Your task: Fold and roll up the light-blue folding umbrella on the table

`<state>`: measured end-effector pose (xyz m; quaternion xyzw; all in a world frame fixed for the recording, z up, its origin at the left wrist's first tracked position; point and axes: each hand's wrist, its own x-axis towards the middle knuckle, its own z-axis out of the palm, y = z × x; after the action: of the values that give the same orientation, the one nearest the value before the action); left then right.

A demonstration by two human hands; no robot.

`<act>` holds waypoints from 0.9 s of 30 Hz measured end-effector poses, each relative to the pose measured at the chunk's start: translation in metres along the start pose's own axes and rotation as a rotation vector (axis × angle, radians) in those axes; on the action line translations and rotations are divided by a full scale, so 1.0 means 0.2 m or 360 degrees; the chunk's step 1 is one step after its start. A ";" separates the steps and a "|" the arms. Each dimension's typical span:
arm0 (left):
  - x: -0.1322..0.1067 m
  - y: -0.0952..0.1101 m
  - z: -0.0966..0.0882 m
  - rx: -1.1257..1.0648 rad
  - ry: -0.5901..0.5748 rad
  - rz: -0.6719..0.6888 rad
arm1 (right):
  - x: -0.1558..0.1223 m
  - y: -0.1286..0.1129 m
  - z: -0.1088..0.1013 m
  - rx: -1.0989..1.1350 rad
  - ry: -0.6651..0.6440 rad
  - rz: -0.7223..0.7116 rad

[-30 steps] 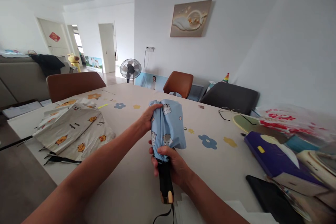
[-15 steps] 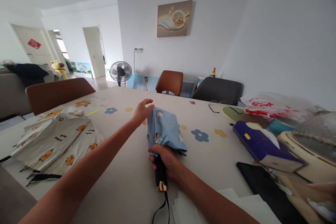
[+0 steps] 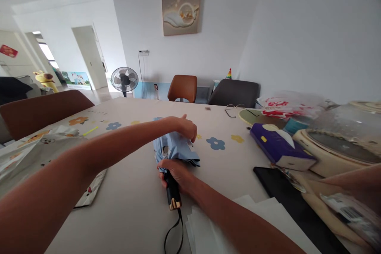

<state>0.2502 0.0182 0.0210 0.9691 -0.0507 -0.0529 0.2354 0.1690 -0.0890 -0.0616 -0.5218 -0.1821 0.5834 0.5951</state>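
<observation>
A folded light blue umbrella (image 3: 176, 147) with cartoon figures lies loosely gathered, its black and gold handle (image 3: 173, 193) pointing toward me and a black wrist strap (image 3: 166, 232) trailing from it. My right hand (image 3: 177, 174) wraps around the top of the handle and the lower cloth. Across the umbrella reaches my left hand (image 3: 188, 127), its fingers curled down at the right side of the canopy; their tips are hidden. A second umbrella (image 3: 26, 158), cream with cartoon prints, lies at left, partly covered by my left forearm.
At right are a purple tissue box (image 3: 279, 149), a black tablet-like slab (image 3: 291, 202), white papers (image 3: 250, 210), a cream round appliance (image 3: 333, 149) and plastic bags (image 3: 291, 105). Another person's arm (image 3: 354, 178) enters from the right edge. Glasses (image 3: 235, 108) lie farther back.
My left hand has moved right across the umbrella, from its upper left edge to its right side, and its fingers have curled. My right hand keeps its hold. The view has turned right.
</observation>
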 end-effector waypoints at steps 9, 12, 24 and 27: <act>-0.03 -0.02 0.04 -0.0134 0.0218 0.0088 | -0.01 0.00 0.00 0.0073 -0.0032 -0.0057; -0.08 0.02 -0.06 -0.0078 0.0468 0.0172 | -0.01 0.00 -0.01 0.0157 -0.0027 -0.0094; -0.76 -0.26 -0.08 0.0445 0.1589 -0.0595 | -0.03 -0.04 -0.02 0.0379 -0.0069 -0.0111; -0.86 -0.37 0.02 0.0167 0.1597 -0.0776 | -0.02 -0.04 -0.03 0.0390 -0.0091 -0.0123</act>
<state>0.0844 0.1030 -0.0029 0.8696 0.2906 0.3645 0.1630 0.1759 -0.0940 -0.0559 -0.4210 -0.1464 0.5924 0.6711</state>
